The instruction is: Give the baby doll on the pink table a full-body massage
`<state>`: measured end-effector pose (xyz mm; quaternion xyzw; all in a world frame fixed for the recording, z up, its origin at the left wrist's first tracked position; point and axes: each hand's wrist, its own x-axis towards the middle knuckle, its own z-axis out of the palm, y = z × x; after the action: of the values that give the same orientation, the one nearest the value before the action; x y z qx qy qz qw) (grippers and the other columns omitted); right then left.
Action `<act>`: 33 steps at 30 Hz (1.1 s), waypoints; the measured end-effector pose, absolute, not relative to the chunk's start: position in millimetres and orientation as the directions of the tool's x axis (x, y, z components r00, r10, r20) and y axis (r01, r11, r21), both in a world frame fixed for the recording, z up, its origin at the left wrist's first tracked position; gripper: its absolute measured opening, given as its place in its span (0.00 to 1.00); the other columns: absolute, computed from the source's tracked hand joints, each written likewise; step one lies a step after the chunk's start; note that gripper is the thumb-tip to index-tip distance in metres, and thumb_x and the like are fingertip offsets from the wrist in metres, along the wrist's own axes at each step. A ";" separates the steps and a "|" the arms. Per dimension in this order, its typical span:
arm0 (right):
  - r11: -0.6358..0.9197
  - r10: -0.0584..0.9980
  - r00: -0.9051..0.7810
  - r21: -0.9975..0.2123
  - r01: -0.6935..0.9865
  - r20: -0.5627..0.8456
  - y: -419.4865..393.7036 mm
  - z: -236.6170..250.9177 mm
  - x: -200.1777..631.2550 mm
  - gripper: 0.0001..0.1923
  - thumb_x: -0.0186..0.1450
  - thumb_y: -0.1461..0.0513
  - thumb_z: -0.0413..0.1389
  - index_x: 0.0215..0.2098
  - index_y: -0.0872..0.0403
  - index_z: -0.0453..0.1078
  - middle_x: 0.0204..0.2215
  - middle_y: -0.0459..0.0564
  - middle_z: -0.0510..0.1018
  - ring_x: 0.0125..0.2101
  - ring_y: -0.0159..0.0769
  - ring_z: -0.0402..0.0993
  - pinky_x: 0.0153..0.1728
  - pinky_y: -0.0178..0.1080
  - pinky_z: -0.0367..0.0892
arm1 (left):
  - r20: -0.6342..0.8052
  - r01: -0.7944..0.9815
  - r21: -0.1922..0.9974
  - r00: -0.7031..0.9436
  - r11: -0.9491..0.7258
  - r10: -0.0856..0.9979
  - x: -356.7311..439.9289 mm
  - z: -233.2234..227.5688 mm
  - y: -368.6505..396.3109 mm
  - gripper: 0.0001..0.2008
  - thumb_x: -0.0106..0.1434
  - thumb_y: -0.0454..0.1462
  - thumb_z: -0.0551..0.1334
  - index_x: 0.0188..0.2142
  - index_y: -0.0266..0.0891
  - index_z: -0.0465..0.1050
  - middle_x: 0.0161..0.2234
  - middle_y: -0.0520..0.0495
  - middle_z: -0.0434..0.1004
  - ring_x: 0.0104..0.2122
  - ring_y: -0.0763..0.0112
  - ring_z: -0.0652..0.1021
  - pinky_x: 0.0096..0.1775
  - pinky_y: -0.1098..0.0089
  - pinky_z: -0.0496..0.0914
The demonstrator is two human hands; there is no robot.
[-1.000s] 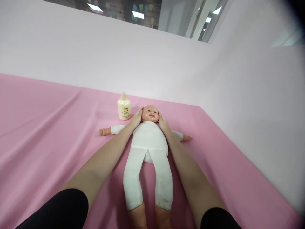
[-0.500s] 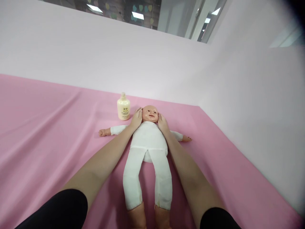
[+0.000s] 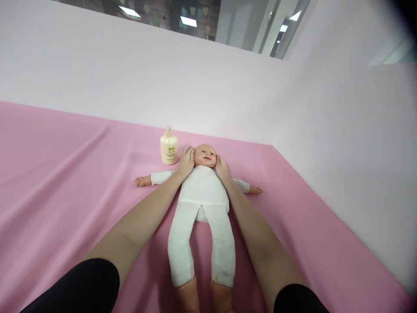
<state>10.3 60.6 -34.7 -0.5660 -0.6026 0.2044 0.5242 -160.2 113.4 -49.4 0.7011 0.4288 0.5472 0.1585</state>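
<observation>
A baby doll (image 3: 203,187) with a white cloth body lies on its back, its bald head (image 3: 205,155) at the far end and its arms spread sideways. My left hand (image 3: 186,161) rests along the left side of the head, fingers stretched out and pointing away from me. On the opposite side, my right hand (image 3: 222,167) lies against the cheek with its fingers also extended. Both palms face inward, and my thumbs are hard to see. Close to my left hand stands a cream-coloured bottle (image 3: 169,150) with a printed label.
Pink cloth (image 3: 81,174) with several folds covers the surface under the doll. A white wall (image 3: 137,74) rises behind it, and another white wall (image 3: 355,143) stands at the right. Above the back wall is a window (image 3: 163,15).
My left fingers have shifted very slightly beside the doll's head. The doll, the bottle and my right hand look the same.
</observation>
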 end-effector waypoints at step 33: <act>0.244 0.906 0.175 -0.812 0.530 0.386 57.6 -30.5 10.1 0.19 0.67 0.63 0.37 0.42 0.55 0.69 0.43 0.54 0.77 0.45 0.37 0.71 0.49 0.40 0.64 | 0.650 0.410 0.675 0.061 -0.613 0.757 -161.1 -43.4 106.8 0.19 0.67 0.36 0.45 0.51 0.32 0.67 0.54 0.36 0.65 0.56 0.63 0.66 0.61 0.59 0.57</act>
<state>10.1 57.6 -30.5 -0.5849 -0.6137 0.1898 0.4952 -161.1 106.8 -43.4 0.7110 0.4104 0.5487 0.1581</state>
